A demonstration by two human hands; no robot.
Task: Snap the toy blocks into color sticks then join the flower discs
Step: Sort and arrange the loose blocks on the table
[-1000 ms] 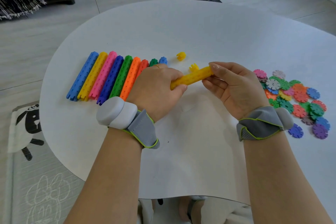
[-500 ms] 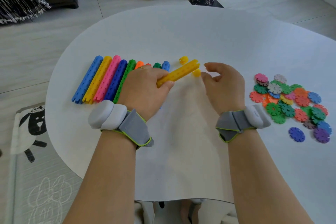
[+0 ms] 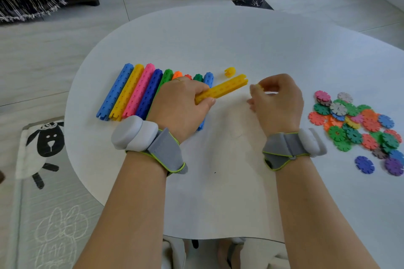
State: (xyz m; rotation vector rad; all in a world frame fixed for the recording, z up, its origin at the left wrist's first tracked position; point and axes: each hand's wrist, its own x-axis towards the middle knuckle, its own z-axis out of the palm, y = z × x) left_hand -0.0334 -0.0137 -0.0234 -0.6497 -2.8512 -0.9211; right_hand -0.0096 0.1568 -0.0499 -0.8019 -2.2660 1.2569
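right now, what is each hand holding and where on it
The left hand grips the yellow stick by its near end, far end free. The right hand seems to pinch a small yellow block at its fingertips, mostly hidden.

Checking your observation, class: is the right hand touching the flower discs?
No, the right hand is near the yellow stick, apart from the flower discs.

Block sticks [image 3: 138, 90] & flower discs [image 3: 354, 122]: shiny moulded plastic; table [image 3: 218, 39] smooth matt; wrist straps [image 3: 166, 150] grey cloth.
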